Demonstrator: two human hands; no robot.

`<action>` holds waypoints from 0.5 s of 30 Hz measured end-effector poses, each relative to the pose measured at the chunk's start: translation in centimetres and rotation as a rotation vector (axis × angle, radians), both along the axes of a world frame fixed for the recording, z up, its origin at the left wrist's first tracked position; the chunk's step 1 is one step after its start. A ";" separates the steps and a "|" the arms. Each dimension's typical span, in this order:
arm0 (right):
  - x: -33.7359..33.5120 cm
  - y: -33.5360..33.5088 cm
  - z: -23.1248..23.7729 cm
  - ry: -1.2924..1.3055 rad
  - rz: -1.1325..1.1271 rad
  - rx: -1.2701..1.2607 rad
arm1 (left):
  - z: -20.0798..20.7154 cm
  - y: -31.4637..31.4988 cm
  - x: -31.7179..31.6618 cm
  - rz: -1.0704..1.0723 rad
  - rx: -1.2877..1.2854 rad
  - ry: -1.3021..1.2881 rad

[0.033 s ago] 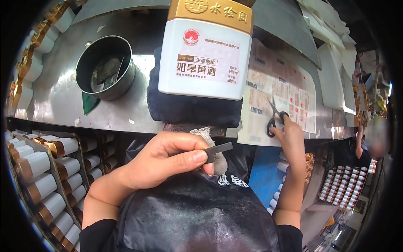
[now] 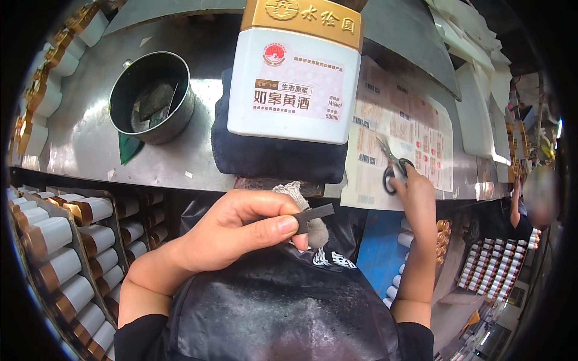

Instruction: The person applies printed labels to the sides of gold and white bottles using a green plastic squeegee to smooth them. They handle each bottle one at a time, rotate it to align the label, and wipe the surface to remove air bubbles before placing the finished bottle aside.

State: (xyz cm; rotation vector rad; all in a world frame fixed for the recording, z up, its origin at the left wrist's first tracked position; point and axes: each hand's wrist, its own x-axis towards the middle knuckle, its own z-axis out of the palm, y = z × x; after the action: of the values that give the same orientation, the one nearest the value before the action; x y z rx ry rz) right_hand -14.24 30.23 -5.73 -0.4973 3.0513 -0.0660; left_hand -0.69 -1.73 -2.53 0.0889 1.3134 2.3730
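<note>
My left grip [image 2: 241,227] is pinched, thumb against forefinger, on a short dark strip [image 2: 319,212], held over my black apron [image 2: 271,301]. My right grip [image 2: 417,194] is at the handle loops of the scissors [image 2: 395,160], whose blades slant over a printed sheet [image 2: 441,129] on the metal desk [image 2: 72,120]; blur means I cannot tell whether it is closed. A white, gold-topped bottle [image 2: 289,75] is ahead. I judge this step as scissor handling; moving them calls for secure loops and blades clear of the bottle.

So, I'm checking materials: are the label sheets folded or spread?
Spread: the label sheets lie open on the metal table, their printed faces showing.
</note>
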 end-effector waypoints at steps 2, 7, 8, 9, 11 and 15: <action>-0.7 0.6 -1.2 0.071 -0.035 0.066 | 0.2 0.1 0.0 -0.010 -0.025 0.010; -0.1 0.1 1.1 0.196 -0.104 0.000 | 0.8 0.5 -0.1 0.036 -0.143 0.086; 0.5 -0.2 1.5 0.375 0.049 -0.052 | 1.0 0.6 -0.2 0.038 -0.180 0.084; 1.6 -2.1 2.7 0.273 0.049 -0.275 | 1.0 0.7 -0.3 0.050 -0.212 0.093; 4.6 -5.9 5.1 0.002 0.124 -0.749 | 1.2 1.0 -0.2 0.059 -0.269 0.107; 7.0 -9.5 6.3 -0.693 0.249 -1.249 | 1.3 1.6 -0.1 0.143 -0.440 0.247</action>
State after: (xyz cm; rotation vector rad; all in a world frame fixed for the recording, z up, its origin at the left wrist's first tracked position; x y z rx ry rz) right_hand -7.27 20.72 0.59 -0.6566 1.9139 -1.7167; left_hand -0.82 -0.14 -1.28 0.1645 1.9904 2.1761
